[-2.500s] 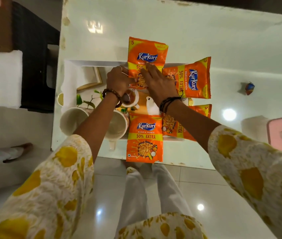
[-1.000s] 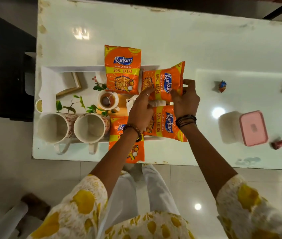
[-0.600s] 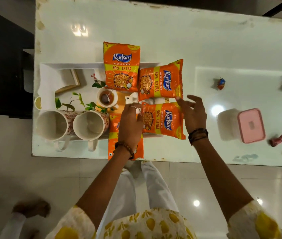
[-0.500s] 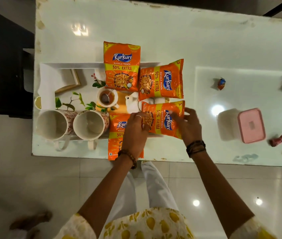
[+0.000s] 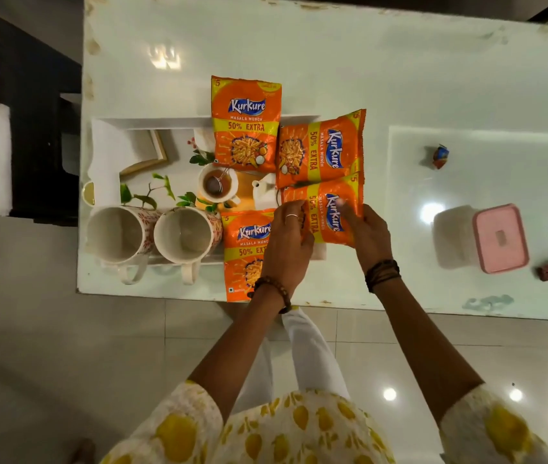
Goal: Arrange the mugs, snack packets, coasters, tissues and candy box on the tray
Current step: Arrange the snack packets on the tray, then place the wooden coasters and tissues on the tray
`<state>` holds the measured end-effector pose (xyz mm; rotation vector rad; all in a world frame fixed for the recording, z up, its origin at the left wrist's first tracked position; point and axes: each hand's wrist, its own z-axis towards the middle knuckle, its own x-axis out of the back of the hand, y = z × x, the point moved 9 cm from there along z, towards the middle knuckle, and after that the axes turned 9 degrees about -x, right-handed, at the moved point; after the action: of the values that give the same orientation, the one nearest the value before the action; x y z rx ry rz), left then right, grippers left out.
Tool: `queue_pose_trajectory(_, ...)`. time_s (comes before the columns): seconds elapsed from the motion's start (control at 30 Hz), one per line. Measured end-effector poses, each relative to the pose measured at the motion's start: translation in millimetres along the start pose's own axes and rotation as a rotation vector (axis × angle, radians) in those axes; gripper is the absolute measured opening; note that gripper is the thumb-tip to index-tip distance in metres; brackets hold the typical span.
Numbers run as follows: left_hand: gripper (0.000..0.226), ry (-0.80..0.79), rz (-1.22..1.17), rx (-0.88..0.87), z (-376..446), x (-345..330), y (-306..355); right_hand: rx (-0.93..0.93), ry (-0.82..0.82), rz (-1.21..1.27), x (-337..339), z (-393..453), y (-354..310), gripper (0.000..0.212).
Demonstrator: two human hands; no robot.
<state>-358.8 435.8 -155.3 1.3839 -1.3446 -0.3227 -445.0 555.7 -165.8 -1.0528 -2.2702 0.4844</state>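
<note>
Orange snack packet (image 5: 328,212) lies at the tray's (image 5: 165,122) four o'clock corner on the white table (image 5: 399,78), left hand (image 5: 287,242) and right hand (image 5: 368,234) each in a closed grip on its sides.

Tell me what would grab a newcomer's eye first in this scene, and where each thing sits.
Four bright orange Kurkure packets cluster at the right end of the white tray, and both hands, left hand and right hand, grip the packet at the tray's near right corner. Two empty mugs stand side by side at the tray's near left. A pink-lidded box sits apart on the table, far right.
</note>
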Motion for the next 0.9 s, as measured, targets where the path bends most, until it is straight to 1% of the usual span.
queue_pose_trajectory(0.07, 0.04, 0.028, -0.007, -0.003, -9, 10, 0, -0.056, 0.013, 0.292, 6, -8, 10, 0.033)
queue_pose_trajectory(0.1, 0.038, 0.055, -0.003, -0.002, -15, 18, -1, -0.074, 0.068, 0.401, 11, -15, 16, 0.034)
queue_pose_trajectory(0.17, 0.034, 0.123, -0.012, 0.011, -29, 37, -3, -0.077, 0.256, 0.521, 25, -33, 26, 0.032)
queue_pose_trajectory(0.23, 0.03, 0.195, -0.057, 0.028, -45, 58, -7, -0.005, 0.448, 0.518, 35, -58, 28, 0.028)
queue_pose_trajectory(0.27, 0.028, 0.232, -0.082, 0.037, -53, 69, -8, 0.056, 0.506, 0.45, 34, -72, 23, 0.028)
queue_pose_trajectory(0.3, 0.026, 0.268, -0.103, 0.048, -62, 78, -10, 0.129, 0.524, 0.353, 30, -83, 15, 0.029)
queue_pose_trajectory(0.37, 0.025, 0.344, -0.129, 0.066, -75, 99, -15, 0.281, 0.48, 0.144, 5, -102, -3, 0.03)
queue_pose_trajectory(0.47, 0.023, 0.441, -0.17, 0.076, -86, 130, -26, 0.477, 0.327, -0.055, -53, -124, -36, 0.028)
queue_pose_trajectory(0.57, 0.017, 0.488, -0.214, 0.102, -81, 169, -42, 0.62, 0.127, -0.154, -128, -139, -77, 0.025)
queue_pose_trajectory(0.63, 0.019, 0.496, -0.261, 0.076, -71, 200, -45, 0.672, 0.028, -0.186, -175, -145, -105, 0.023)
queue_pose_trajectory(0.77, 0.023, 0.565, -0.305, 0.009, -49, 289, -58, 0.783, -0.082, -0.221, -266, -156, -166, 0.021)
queue_pose_trajectory(0.9, 0.018, 0.657, -0.24, -0.009, -25, 376, -79, 0.878, -0.176, -0.293, -345, -161, -224, 0.02)
